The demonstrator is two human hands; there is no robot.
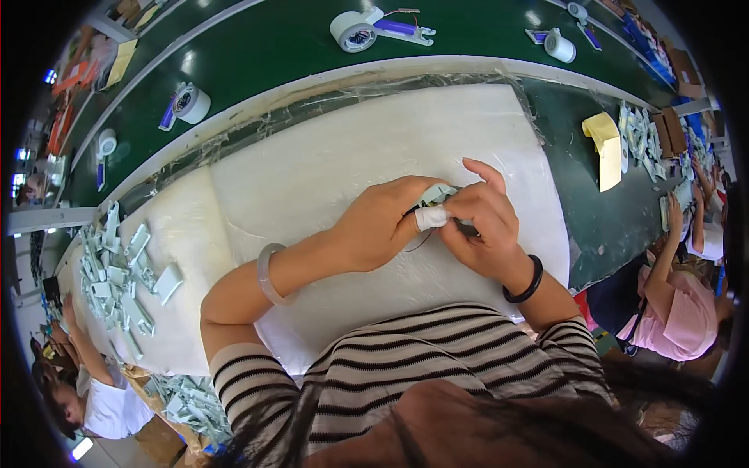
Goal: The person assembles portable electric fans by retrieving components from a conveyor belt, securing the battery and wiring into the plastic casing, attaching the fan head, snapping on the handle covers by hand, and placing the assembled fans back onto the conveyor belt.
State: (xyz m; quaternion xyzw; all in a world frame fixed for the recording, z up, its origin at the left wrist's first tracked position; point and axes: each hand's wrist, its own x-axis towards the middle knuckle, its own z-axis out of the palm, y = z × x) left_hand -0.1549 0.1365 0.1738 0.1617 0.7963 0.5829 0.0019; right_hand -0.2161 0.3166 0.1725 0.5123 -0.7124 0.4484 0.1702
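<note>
Over the middle of the padded white work surface [335, 140], my two hands meet at a small assembly with a pale green plastic part [439, 193]. My left hand [382, 222] is wrapped round it; white tape covers one of its digits. My right hand [484, 222] pinches at the near side of the same assembly, thumb and forefinger together, with another finger raised. Between its fingertips I cannot make out what is held. A thin dark wire [421, 243] hangs in a loop below the hands. Most of the assembly is hidden by my fingers.
Pale green plastic pieces [117, 273] lie heaped at left; more fill a box [187, 405] below. Beyond a raised edge, a green conveyor [273, 54] carries white round units with purple cylinders [398, 28]. Yellow paper [605, 148] lies right. Co-workers sit both sides.
</note>
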